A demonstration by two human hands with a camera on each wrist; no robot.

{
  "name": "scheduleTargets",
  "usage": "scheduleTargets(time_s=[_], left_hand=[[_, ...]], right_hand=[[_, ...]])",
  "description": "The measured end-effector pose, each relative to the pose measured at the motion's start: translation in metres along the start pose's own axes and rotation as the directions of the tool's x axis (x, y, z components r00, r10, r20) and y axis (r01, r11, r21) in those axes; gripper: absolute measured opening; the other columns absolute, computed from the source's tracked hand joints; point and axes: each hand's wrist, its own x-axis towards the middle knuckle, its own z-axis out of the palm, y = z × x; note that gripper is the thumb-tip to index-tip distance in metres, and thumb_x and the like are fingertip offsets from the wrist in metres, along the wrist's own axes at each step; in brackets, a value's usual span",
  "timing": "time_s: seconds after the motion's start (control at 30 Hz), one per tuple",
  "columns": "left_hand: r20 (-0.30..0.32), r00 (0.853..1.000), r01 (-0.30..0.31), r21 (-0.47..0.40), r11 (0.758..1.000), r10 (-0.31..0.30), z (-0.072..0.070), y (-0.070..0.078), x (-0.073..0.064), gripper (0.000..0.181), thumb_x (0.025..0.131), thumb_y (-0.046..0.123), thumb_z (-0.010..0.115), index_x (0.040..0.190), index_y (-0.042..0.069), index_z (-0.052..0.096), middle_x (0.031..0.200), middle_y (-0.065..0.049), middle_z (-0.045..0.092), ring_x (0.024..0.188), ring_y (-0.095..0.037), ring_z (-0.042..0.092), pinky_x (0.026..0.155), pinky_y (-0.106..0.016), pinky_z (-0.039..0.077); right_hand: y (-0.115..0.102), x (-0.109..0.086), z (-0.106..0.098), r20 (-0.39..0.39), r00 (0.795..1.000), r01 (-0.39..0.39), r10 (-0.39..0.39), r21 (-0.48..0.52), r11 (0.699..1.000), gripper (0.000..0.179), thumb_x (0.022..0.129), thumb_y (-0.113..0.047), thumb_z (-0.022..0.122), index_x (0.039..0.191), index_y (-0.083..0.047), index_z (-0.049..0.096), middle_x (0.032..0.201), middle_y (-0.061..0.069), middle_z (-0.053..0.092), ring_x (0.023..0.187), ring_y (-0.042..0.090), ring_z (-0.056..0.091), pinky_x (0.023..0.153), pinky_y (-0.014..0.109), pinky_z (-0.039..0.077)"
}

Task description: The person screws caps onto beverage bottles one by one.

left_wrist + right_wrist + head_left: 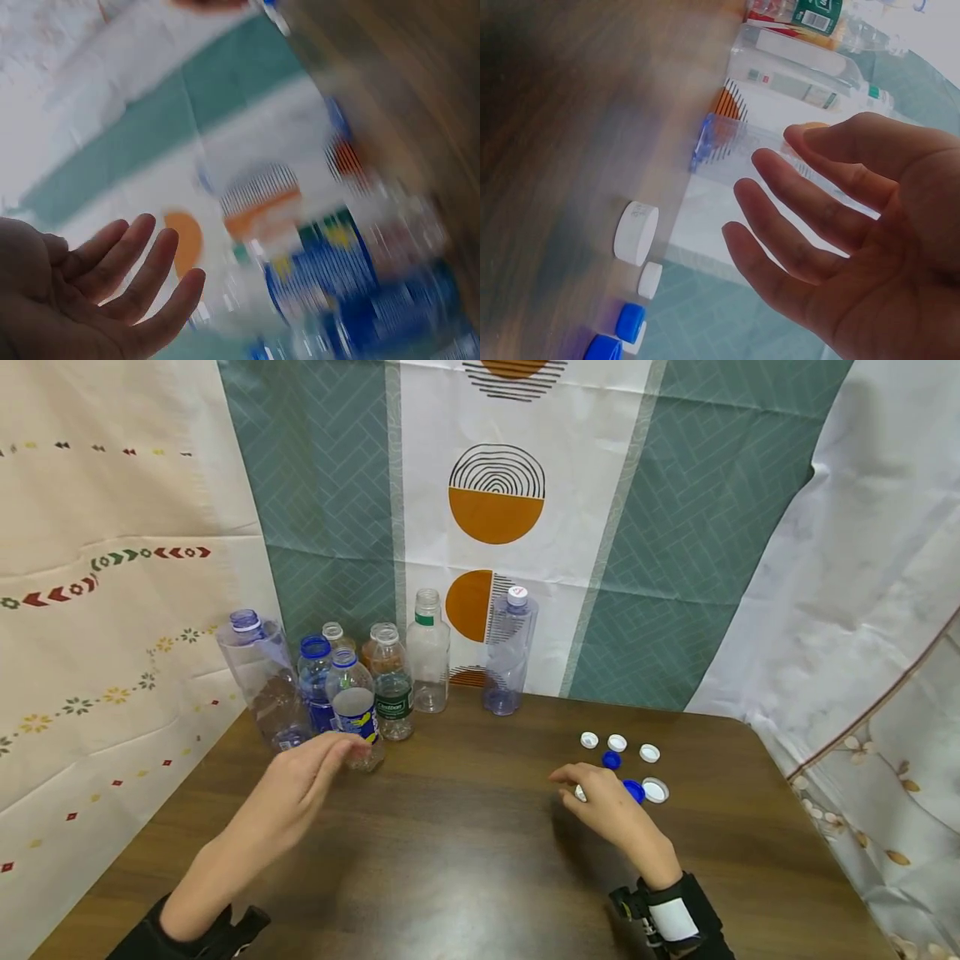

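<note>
My left hand [288, 797] is beside the group of uncapped plastic bottles, nearest a clear bottle [352, 697] with a blue-and-yellow label. In the left wrist view its fingers [154, 277] are loosely bent and hold nothing; that view is blurred. Over the loose bottle caps on the right hovers my right hand [609, 810], hiding part of a white cap [581, 793] and a blue cap [634, 790]. The right wrist view shows this hand's fingers [802, 206] spread and relaxed, with nothing between them, apart from a white cap [636, 233].
A tall bluish bottle [510, 652] with a white cap stands at the table's back edge. Left of it are a clear bottle [429, 652], a green-labelled bottle [393, 693] and a large uncapped bottle [266, 681]. Patterned cloth [330, 485] hangs behind the wooden table [465, 852].
</note>
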Motion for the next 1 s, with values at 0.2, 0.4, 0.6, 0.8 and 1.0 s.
scheduleTargets(time_s=[0.2, 0.4, 0.6, 0.8, 1.0], left_hand=[[-0.108, 0.982, 0.174, 0.178, 0.969, -0.157, -0.029, -0.057, -0.014, 0.019, 0.104, 0.001, 0.054, 0.120, -0.003, 0.062, 0.104, -0.019, 0.072, 0.093, -0.038, 0.069, 0.076, -0.053, 0.053], [-0.142, 0.895, 0.440, 0.112, 0.891, -0.424, -0.042, -0.122, -0.026, 0.071, 0.096, 0.003, 0.065, 0.147, -0.018, 0.021, 0.129, -0.045, 0.040, 0.106, -0.062, 0.049, 0.083, -0.070, 0.043], [-0.031, 0.814, 0.570, -0.151, 0.807, -0.581, -0.040, -0.169, -0.012, 0.102, 0.097, 0.028, 0.069, 0.156, -0.005, -0.008, 0.147, -0.047, 0.015, 0.129, -0.068, 0.029, 0.099, -0.076, 0.033], [0.008, 0.786, 0.603, -0.227, 0.765, -0.618, -0.029, -0.192, 0.008, 0.120, 0.091, 0.035, 0.077, 0.156, 0.000, -0.017, 0.157, -0.044, 0.003, 0.142, -0.065, 0.015, 0.108, -0.075, 0.025], [0.035, 0.772, 0.617, -0.282, 0.734, -0.635, -0.016, -0.200, 0.017, 0.121, 0.089, 0.034, 0.079, 0.155, 0.003, -0.018, 0.158, -0.042, 0.004, 0.144, -0.061, 0.016, 0.111, -0.072, 0.026]], right_hand=[[-0.001, 0.001, 0.002, 0.033, 0.999, 0.041, -0.042, 0.023, 0.999, 0.019, 0.092, 0.000, 0.069, 0.111, -0.001, 0.073, 0.106, 0.008, 0.074, 0.097, 0.026, 0.069, 0.083, 0.043, 0.058], [-0.004, 0.002, 0.006, 0.073, 0.995, 0.065, -0.067, 0.027, 0.998, 0.020, 0.091, 0.000, 0.069, 0.111, -0.001, 0.072, 0.105, 0.009, 0.073, 0.095, 0.026, 0.070, 0.081, 0.041, 0.059], [-0.005, 0.001, 0.007, 0.105, 0.992, 0.070, -0.072, 0.021, 0.997, 0.022, 0.091, 0.000, 0.069, 0.112, -0.001, 0.072, 0.105, 0.008, 0.073, 0.097, 0.025, 0.070, 0.082, 0.040, 0.059], [-0.004, 0.000, 0.010, 0.128, 0.987, 0.099, -0.102, 0.027, 0.995, 0.021, 0.091, 0.001, 0.069, 0.112, -0.002, 0.071, 0.106, 0.008, 0.073, 0.096, 0.026, 0.070, 0.081, 0.040, 0.059], [-0.004, 0.000, 0.015, 0.157, 0.983, 0.092, -0.097, 0.040, 0.995, 0.022, 0.093, 0.000, 0.067, 0.113, -0.003, 0.071, 0.108, 0.008, 0.072, 0.098, 0.025, 0.069, 0.082, 0.040, 0.058]])
